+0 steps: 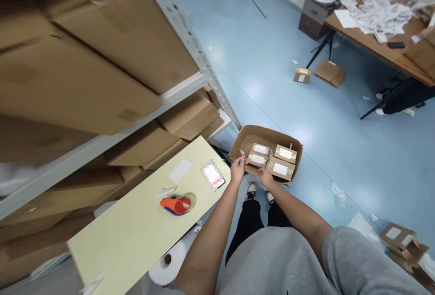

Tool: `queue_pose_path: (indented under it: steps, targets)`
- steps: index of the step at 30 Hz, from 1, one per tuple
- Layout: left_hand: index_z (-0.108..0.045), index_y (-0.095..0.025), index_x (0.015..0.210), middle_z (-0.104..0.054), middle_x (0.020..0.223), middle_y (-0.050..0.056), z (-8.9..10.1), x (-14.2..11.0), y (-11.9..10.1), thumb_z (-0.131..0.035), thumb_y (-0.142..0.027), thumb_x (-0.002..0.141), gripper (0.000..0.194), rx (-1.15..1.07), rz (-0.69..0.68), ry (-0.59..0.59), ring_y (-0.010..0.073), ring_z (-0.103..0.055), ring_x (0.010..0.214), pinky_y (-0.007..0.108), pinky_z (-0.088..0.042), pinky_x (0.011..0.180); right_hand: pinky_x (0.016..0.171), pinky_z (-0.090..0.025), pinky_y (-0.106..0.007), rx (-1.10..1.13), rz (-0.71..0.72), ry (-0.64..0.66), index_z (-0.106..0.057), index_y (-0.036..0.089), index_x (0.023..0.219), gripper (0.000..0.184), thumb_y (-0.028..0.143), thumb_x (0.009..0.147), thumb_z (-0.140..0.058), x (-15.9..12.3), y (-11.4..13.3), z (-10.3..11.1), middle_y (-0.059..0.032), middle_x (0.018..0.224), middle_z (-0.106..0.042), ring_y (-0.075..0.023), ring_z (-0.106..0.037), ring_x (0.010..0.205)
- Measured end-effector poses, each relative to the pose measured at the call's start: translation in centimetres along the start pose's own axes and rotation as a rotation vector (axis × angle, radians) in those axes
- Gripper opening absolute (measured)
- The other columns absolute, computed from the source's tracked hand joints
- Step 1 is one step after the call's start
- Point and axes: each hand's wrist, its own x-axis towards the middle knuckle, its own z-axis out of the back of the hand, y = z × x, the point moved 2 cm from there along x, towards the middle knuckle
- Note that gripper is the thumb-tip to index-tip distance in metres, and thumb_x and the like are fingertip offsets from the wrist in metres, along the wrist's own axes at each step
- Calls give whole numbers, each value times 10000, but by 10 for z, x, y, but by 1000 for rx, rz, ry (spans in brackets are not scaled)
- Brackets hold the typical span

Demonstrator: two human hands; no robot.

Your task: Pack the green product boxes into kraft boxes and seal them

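A: What's in the carton (265, 137)?

B: Four small boxes (280, 168), kraft with gold trim and white labels; they lie flat, two by two, filling most of it; the carton sits open on the floor (343, 159), just past the person's feet.

A: So what's done and what's left?

B: Four boxes are in; the top is open, with no tape across it that I can see; the tape dispenser (176, 205) sits on a pale board (136, 240), close to the left hand (238, 168).

A: And the fingers?

B: The left hand's fingers (242, 162) are pinched together on a small pale slip (242, 152), too small to read, just above the carton's near corner; the right hand (267, 178) is at the nearest box, its fingers (262, 172) against the box's edge; I can't tell whether they're gripping.

A: What's around them?

B: A shelf (176, 18) stacked with cartons on the left; a paper roll (166, 261) below the board; farther off, a tabletop (374, 48) strewn with papers.
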Motion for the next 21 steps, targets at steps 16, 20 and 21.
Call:
queue_pose_path:
  steps: [16, 20, 21]
  targets:
    - [-764, -189, 864, -823, 889, 113, 245, -377, 165, -646, -502, 811, 338, -338, 332, -890, 264, -806, 870, 306, -612, 647, 966, -527, -300, -292, 642, 543, -839, 220, 1018, 306, 26, 874, -651, -216, 173, -164, -65, 1084, -843, -240, -740, 1072]
    - [-730, -183, 889, -817, 907, 102, 278, -449, 217, -609, -367, 836, 227, -405, 452, -945, 242, -795, 876, 286, -590, 662, 970, -524, -300, -402, 764, 686, -827, 209, 974, 302, 7, 862, -631, -290, 184, -254, -73, 1079, -844, -239, -748, 1074]
    - [-727, -178, 892, -815, 902, 100, 288, -467, 230, -619, -336, 831, 201, -433, 467, -977, 237, -789, 857, 283, -580, 657, 960, -526, -304, -436, 799, 717, -824, 206, 970, 297, 10, 859, -629, -310, 186, -276, -76, 1061, -843, -243, -752, 1062]
